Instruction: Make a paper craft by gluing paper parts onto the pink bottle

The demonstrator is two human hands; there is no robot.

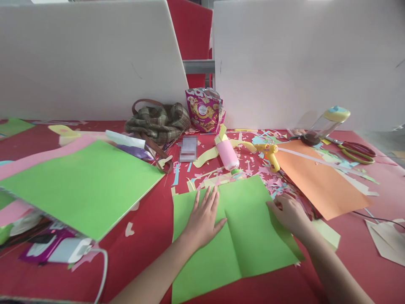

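A sheet of green paper [253, 236] with a crease down its middle lies in front of me on the red table. My left hand [204, 217] rests flat on its left half, fingers stretched out and thumb apart. At the right edge, my right hand [289, 211] is closed, thumb and forefinger pinching the paper, which bends up slightly there. Just beyond the sheet lies a pink paper-wrapped bottle shape [227, 154] with yellow paper strips and a green end. A yellow glue gun [270, 155] lies on its side past my right hand.
Green sheets [85, 185] are stacked at left, near a white charger [68, 250] with a cable. An orange sheet [319, 179], scissors [356, 152] and a clear bottle [327, 124] lie at right. A plaid bag [158, 120] and snack bag [204, 109] stand behind. Paper scraps litter the middle.
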